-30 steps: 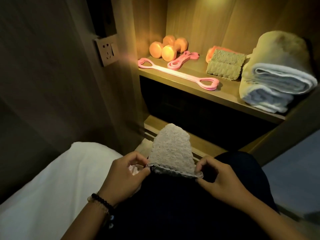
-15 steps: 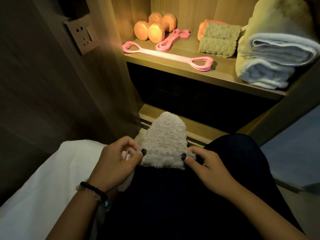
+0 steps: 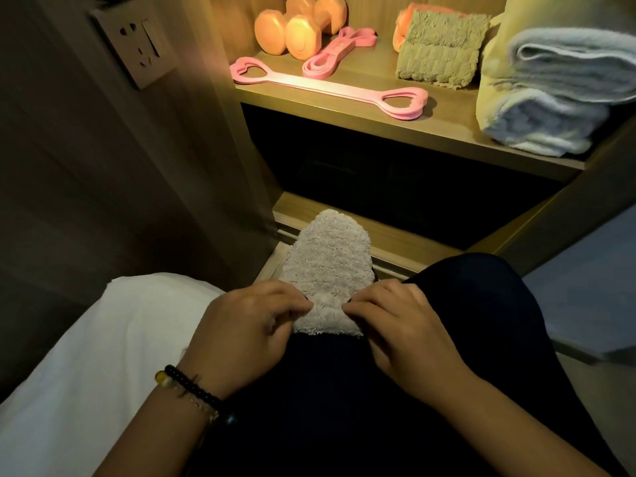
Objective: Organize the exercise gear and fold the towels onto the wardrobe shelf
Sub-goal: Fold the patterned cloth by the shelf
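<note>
We pinch the small towel [image 3: 327,270] on our lap — left hand [image 3: 241,325], right hand [image 3: 402,325] gripping its near edge — corners should meet squarely before creasing.

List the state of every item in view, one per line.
Grey towel: on the lap, pinched by both hands.
Left hand: grips the towel's near edge.
Right hand: grips the same edge.
Dumbbells: lying on the shelf.
Long pink band: laid flat, stretched out.
Towel stack: folded, on the shelf.
</note>
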A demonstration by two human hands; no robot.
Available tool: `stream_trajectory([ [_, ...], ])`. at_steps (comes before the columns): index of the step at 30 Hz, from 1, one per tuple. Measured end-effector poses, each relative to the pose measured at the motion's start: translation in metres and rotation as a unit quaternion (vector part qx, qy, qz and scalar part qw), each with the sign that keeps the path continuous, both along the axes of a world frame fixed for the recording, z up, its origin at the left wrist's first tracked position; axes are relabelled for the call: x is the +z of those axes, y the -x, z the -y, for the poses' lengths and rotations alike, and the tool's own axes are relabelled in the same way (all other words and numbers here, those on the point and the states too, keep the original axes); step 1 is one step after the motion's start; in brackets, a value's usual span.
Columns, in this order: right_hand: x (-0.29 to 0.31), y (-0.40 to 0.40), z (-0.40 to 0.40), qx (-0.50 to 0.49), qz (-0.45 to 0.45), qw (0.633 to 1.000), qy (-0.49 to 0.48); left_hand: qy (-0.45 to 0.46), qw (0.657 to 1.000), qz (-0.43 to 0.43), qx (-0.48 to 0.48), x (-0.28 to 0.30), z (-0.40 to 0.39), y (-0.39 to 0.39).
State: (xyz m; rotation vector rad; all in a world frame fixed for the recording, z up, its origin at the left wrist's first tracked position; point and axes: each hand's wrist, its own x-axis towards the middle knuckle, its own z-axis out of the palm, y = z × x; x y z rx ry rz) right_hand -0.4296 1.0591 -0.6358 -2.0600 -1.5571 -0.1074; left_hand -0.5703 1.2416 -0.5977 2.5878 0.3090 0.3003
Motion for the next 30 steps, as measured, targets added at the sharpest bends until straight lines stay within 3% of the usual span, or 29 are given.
stream_trajectory([
  [4,0.004,-0.004,0.001,0.01,-0.055,0.998,0.035,0.048,0.998,-0.036,-0.003,0.0,-0.005,0.005],
  [10,0.008,-0.013,-0.002,0.021,-0.08,0.99,0.112,0.036,0.999,-0.039,0.004,-0.007,-0.013,0.003],
  [14,0.01,-0.021,-0.007,-0.004,-0.119,0.989,0.085,0.058,0.997,-0.008,0.041,-0.009,-0.015,0.0],
  [18,0.012,-0.023,-0.008,-0.037,-0.247,0.968,0.026,0.123,0.99,0.03,0.069,-0.007,-0.012,-0.003],
  [23,0.01,-0.023,-0.021,-0.118,-0.33,0.937,0.007,0.178,0.976,-0.008,0.129,-0.009,-0.015,-0.012],
  [26,0.004,-0.022,-0.029,-0.172,-0.297,0.939,0.001,0.107,0.982,-0.051,0.149,-0.011,-0.017,-0.021],
  [30,0.0,-0.024,-0.028,-0.086,-0.077,0.992,-0.046,-0.045,0.995,0.017,0.088,-0.009,-0.015,-0.026],
])
